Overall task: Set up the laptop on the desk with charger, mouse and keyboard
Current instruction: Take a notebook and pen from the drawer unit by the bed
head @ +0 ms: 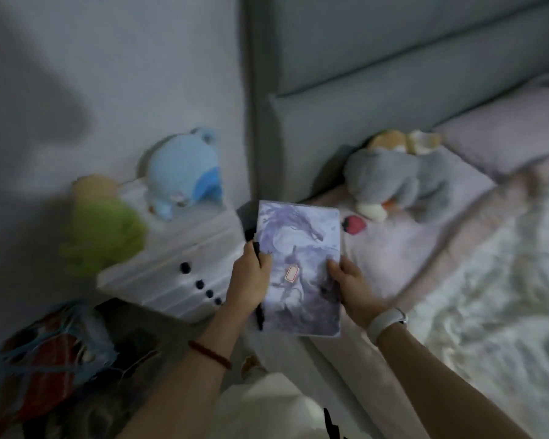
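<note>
Both hands are gripping a flat device with a printed cover (298,270) over the bed (425,248) edge, left hand (249,277) and right hand (351,289) clamped on opposite sides, likely for carrying. It could be the laptop; blur is preventing certainty.

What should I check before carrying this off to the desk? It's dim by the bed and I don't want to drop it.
1. Left hand grip on the flat printed-cover item, near its left edge: ok, fingers curl round it.
2. Right hand grip on the right edge: ok, thumb lies on the cover.
3. Item lifted off the bed: cannot tell, the frame is blurred.
4. Dark thin thing by the left hand, perhaps a cable: cannot tell whether it is attached or would snag.
5. Nightstand and the plush toys on it are apart from the item: ok.
6. Desk, charger, mouse, keyboard: cannot tell, none in view.
</note>
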`<state>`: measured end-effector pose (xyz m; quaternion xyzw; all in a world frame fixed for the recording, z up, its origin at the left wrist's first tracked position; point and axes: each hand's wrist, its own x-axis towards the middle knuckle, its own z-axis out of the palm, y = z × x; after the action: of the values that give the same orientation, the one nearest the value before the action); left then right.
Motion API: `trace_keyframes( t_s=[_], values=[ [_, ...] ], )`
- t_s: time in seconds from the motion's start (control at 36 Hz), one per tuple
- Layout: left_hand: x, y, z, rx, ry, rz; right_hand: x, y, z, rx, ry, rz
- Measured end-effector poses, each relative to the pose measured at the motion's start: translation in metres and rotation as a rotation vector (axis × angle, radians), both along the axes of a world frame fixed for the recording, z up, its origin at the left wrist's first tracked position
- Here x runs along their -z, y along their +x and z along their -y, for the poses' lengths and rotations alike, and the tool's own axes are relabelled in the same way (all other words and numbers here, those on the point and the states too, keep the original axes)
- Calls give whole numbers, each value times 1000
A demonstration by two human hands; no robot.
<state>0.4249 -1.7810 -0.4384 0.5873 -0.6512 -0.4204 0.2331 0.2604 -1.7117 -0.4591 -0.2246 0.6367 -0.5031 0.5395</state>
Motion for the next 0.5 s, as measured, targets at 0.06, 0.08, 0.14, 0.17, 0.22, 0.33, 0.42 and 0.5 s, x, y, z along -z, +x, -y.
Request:
trace_keyframes(
  t_s=[0.06,0.08,0.14,0.17,0.22,0.33,0.42,0.5],
  values=[
    [-4,-51,-35,114,-17,19,-4,-42,-58,152,-17,-29],
    [-8,-81,-61,178,-35,30,-7,-65,-96,231,-22,-57],
    [-10,-120,-98,249,-68,65,-9,-93,-153,325,-3,-127],
    [-10,-141,-120,302,-92,91,-11,-107,-186,390,21,-162],
    [-10,-185,-176,449,-149,124,-16,-135,-265,561,66,-207],
    [-7,-260,-293,753,-187,69,-16,-166,-414,860,161,-275],
    [-4,-309,-387,1000,-156,78,-19,-178,-521,1083,239,-289],
    [-4,-352,-484,1234,-115,74,-20,-179,-620,1315,336,-321]
  ],
)
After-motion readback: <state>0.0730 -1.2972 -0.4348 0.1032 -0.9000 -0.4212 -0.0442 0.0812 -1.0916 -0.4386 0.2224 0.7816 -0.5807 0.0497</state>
